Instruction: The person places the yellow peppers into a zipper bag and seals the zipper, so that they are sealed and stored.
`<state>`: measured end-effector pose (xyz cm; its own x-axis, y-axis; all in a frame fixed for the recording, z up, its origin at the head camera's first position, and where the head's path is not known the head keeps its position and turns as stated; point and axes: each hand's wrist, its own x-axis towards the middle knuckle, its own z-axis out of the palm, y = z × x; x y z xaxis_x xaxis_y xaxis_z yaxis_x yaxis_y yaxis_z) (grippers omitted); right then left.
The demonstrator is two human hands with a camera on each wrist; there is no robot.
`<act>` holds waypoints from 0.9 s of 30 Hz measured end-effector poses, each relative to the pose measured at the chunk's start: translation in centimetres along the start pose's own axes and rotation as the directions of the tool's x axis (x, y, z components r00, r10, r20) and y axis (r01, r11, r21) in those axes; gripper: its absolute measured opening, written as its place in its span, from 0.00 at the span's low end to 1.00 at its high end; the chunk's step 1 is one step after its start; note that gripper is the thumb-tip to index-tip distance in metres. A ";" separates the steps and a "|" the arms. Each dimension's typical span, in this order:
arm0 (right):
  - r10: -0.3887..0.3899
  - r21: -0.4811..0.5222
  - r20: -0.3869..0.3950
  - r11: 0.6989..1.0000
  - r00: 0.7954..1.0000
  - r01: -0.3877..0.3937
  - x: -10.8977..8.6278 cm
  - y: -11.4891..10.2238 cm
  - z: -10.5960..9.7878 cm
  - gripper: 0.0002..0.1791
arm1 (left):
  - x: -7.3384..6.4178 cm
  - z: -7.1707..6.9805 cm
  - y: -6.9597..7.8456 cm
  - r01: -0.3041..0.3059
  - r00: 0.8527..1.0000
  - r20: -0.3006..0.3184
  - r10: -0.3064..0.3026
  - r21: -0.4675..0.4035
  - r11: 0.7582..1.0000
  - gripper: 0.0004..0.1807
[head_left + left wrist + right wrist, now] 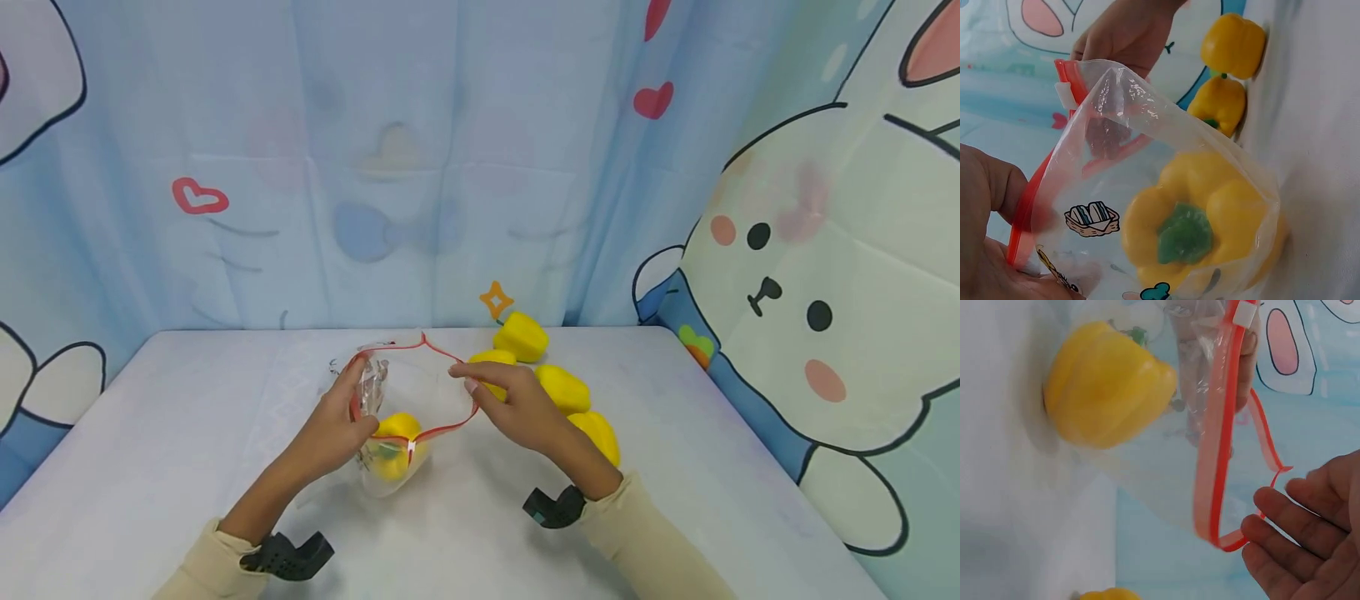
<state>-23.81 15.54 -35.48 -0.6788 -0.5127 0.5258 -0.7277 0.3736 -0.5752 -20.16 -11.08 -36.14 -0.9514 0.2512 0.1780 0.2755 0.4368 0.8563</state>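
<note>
A clear zip bag (381,485) with a red rim stands with its mouth open in the head view. Inside lies a yellow bell pepper (1235,209), its green stem showing through the printed plastic in the left wrist view. My left hand (339,427) grips the left side of the rim between thumb and fingers. At the opposite side, my right hand (517,404) has its fingers (1291,515) extended against or very close to the red edge; firm contact cannot be told. A white slider (1244,314) sits on the rim.
Several more yellow bell peppers (564,389) lie in a row beyond and beside my right hand, partly hidden by it. They rest on a white-covered table (225,400). A blue cartoon curtain (420,208) hangs behind the table's far edge.
</note>
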 end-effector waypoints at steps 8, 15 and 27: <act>0.114 0.043 -0.185 0.993 0.976 -0.108 0.0 1.7 0.6 0.14 | 0.1 -0.1 -0.3 -0.004 1.000 0.002 0.004 -0.030 1.000 0.44; 0.182 0.016 -0.221 0.983 0.958 -0.183 -0.1 3.1 1.1 0.17 | 0.0 -0.2 -0.5 -0.013 1.000 0.003 0.013 -0.033 0.999 0.45; 0.339 -0.081 -0.132 0.933 0.932 -0.350 -0.3 5.6 1.1 0.33 | 0.1 -0.2 -0.5 0.023 1.000 -0.003 -0.023 -0.020 1.000 0.45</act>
<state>-27.58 16.95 -39.55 -0.8917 -0.2495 0.3776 -0.4491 0.5911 -0.6700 -20.47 -11.41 -36.49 -0.9581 0.2380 0.1594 0.2504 0.4252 0.8698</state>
